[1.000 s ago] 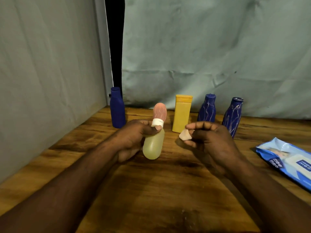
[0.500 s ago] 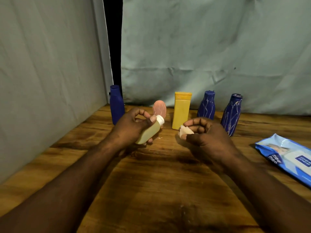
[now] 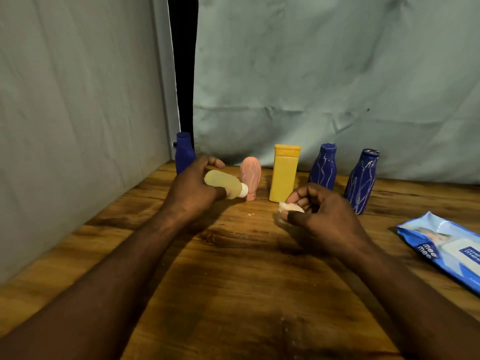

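Both hands full: left hand [image 3: 192,196] grips the tipped yellow bottle [image 3: 220,180], right hand [image 3: 324,216] pinches a white wad [image 3: 292,207]. Squeezing now likely dribbles on the tabletop [image 3: 233,268], not the wad.

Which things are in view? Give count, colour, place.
small bottle: 1, pale yellow, held tilted, centre-left
wad: 1, whitish, held, centre-right
tube: 1, pink, standing behind small bottle
flat bottle: 1, yellow, back centre
plain bottle: 1, dark blue, back left
streaked bottles: 2, blue-white, back right
wipes pack: 1, blue, right edge
table: 1, brown wood, below everything
cloth sheets: 2, grey-green, left and back
left hand: 1, grips small bottle
right hand: 1, pinches wad
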